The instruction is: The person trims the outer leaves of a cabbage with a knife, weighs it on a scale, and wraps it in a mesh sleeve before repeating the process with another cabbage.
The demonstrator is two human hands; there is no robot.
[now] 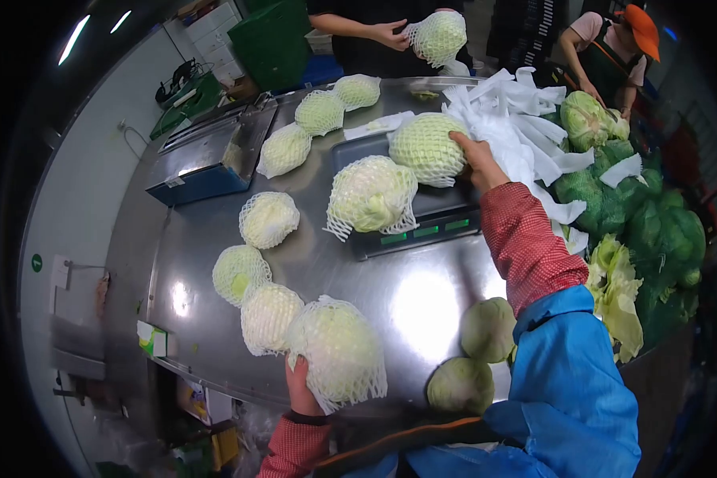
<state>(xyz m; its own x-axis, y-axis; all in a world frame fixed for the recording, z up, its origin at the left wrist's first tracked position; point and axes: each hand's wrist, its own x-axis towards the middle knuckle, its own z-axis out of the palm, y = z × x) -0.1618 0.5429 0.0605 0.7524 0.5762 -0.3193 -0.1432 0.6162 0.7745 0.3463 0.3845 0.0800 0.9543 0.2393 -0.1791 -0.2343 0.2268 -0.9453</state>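
My left hand (301,389) grips the lower left side of a large cabbage (338,350) in a white foam net, near the table's front edge. My right hand (479,162) reaches across and grasps the right side of another netted cabbage (429,147), its fingers partly hidden behind it. That cabbage sits on a dark weighing scale (358,151) with green displays. In front of it, partly over the displays' edge, is a third cabbage (370,195) with its net open at the bottom. Two bare cabbages (460,384) lie beside my right sleeve.
Several netted cabbages (285,150) line the left side of the steel table (191,319). A metal machine (207,151) stands at the back left. White foam nets (518,119) pile up right of the scale, beside green mesh sacks (653,231). Two co-workers handle cabbages (438,38) across the table.
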